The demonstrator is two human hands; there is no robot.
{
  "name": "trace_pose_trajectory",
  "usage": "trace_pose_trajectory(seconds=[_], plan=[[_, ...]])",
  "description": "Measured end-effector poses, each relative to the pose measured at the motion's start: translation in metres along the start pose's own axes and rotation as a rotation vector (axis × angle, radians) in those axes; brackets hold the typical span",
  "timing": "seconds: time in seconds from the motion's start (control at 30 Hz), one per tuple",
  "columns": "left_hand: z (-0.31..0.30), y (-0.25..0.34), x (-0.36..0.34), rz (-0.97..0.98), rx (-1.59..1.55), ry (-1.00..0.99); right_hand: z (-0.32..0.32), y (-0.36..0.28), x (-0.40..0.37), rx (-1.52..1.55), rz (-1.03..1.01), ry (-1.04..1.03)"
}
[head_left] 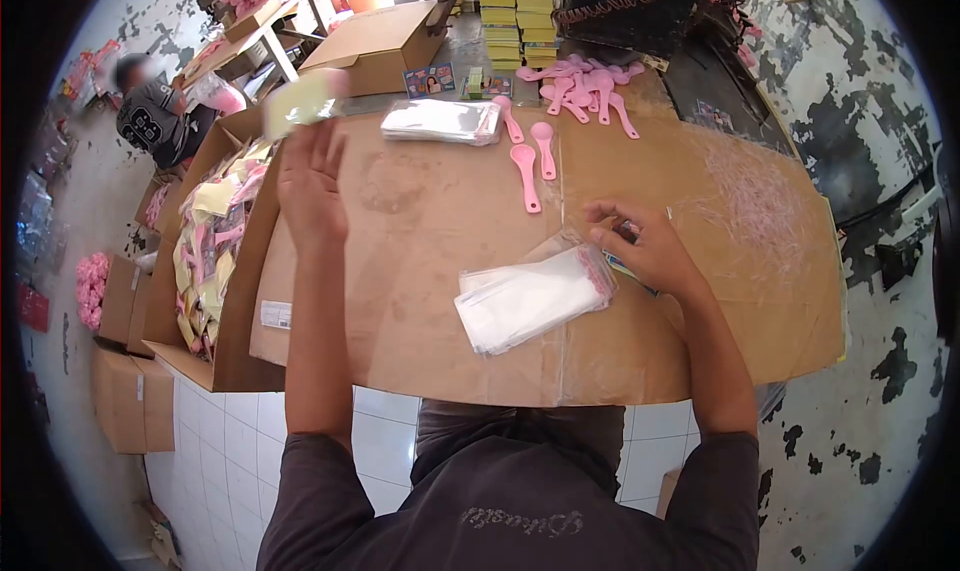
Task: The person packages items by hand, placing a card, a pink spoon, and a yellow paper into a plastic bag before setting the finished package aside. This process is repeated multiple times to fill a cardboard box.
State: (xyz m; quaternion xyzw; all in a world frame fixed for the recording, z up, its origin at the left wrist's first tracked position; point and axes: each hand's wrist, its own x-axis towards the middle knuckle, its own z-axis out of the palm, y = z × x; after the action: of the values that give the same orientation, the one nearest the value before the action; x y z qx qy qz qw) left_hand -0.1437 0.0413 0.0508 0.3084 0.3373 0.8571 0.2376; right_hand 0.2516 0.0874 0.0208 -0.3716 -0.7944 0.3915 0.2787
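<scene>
My left hand (314,186) is raised at the table's left side with fingers stretched upward. A motion-blurred packet with a pale yellow-green and pink look (303,103) overlaps its fingertips, close to the large open box. My right hand (648,249) is over the right end of a stack of clear plastic bags (530,299), its thumb and index finger apart. Colourful printed cards (630,271) show beneath this hand, partly hidden by it. Beyond the bags, pink plastic spoons (526,178) lie on the cardboard-covered table (400,311).
The open carton (240,301) at left is filled with packets. A second stack of bags (442,122), a spoon pile (592,86), stacked yellow-edged cards (518,16) and a closed box (368,46) stand at the back. Plastic scraps (765,201) lie right. Another person (160,116) sits far left.
</scene>
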Motion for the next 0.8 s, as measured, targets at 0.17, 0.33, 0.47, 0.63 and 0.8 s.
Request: trace_pose_trajectory(seconds=[0.17,0.33,0.47,0.63,0.8], plan=[[-0.002,-0.018,-0.01,-0.219,0.164,-0.088,0.004,-0.003,0.0,-0.175,-0.156,-0.096],[0.036,-0.039,-0.085,-0.223,0.839,-0.796,-0.019,-0.009,0.001,-0.309,-0.221,-0.013],[0.051,-0.044,-0.123,0.121,0.946,-1.06,-0.051,-0.005,-0.006,-0.462,-0.177,0.069],[0.046,-0.056,-0.132,0.06,1.044,-1.062,-0.063,0.015,-0.019,-0.419,0.1,-0.058],[0.048,-0.051,-0.13,-0.249,0.907,-0.967,-0.062,0.012,-0.019,-0.312,0.111,0.018]])
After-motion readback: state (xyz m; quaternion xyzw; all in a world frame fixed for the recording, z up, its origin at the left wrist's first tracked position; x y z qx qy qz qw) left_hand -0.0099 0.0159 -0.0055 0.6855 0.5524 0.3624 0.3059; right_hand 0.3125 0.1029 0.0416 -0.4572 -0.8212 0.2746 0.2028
